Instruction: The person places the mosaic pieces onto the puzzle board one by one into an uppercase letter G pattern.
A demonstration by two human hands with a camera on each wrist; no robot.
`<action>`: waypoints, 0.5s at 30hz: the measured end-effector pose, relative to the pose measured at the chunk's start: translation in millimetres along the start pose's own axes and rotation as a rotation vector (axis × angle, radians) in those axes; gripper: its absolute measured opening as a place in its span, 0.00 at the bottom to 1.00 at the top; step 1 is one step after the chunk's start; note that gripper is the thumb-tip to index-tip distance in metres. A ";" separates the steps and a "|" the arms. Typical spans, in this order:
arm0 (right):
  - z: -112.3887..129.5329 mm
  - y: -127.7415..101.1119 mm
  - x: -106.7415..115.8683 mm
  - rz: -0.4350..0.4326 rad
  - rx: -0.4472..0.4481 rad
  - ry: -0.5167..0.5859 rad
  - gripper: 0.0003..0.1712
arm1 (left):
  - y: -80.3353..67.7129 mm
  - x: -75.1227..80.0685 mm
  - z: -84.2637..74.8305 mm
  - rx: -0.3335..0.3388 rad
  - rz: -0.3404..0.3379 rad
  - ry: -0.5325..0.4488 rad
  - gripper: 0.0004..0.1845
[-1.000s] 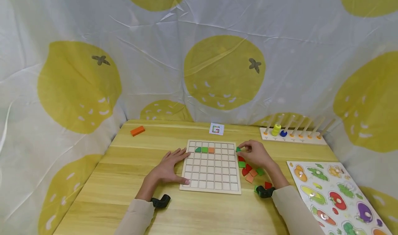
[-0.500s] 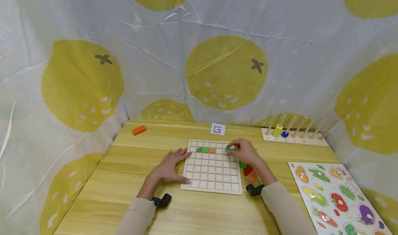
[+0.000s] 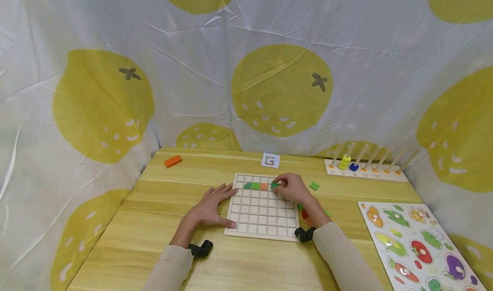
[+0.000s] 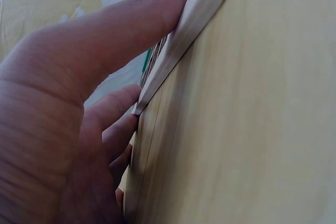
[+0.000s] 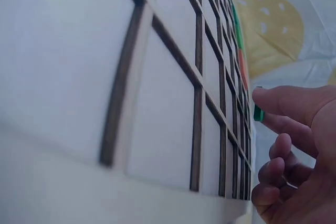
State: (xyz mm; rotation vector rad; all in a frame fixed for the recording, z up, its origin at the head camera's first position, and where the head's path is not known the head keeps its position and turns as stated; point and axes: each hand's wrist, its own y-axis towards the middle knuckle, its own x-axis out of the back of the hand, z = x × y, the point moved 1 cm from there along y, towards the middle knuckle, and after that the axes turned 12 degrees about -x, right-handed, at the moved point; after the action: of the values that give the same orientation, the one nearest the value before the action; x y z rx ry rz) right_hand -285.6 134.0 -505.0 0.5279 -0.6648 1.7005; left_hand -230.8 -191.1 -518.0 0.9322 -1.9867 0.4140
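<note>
A person's right hand pinches a small green tile between thumb and fingertips over the second row of a wooden grid board, just right of the orange tile already seated there. Two green tiles fill the cells to the orange one's left; the rest of the board's cells show bare wood. The left hand lies flat with straight, spread fingers on the desk, thumb pressed to the board's left edge; the left wrist view shows the thumb lying along that rim. The right wrist view shows the green tile held under the thumb, close above the grid.

Right of the board, a loose pile of red, orange and green tiles sits partly hidden behind the right forearm, and a single green tile lies apart near the board's upper right corner. A pattern card rests beyond the board's far edge, an orange block near the desk's far left corner. A peg rack with a yellow ring and a blue ring stands at far right, and a vegetable puzzle board lies at near right. A lemon-print cloth surrounds the desk.

A second earlier, the right hand held the tile off the board's right edge; it has since travelled left across the top rows, while the left hand has not moved.
</note>
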 end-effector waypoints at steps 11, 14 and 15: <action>1.2 2.6 -8.7 0.014 -0.030 -0.007 0.12 | -0.9 0.7 -1.2 -0.005 -0.014 -0.014 0.61; 1.4 2.2 -8.9 0.016 -0.031 -0.009 0.12 | -0.8 0.2 -1.4 -0.006 -0.015 -0.008 0.61; 1.9 1.5 -8.8 0.015 -0.031 -0.012 0.12 | -0.7 0.1 -1.2 -0.006 -0.015 -0.006 0.61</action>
State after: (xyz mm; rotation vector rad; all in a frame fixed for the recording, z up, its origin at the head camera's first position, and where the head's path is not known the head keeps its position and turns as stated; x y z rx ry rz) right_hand -285.1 126.1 -509.6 0.5127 -0.7049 1.6994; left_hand -229.6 -190.9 -517.3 0.9450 -1.9840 0.3970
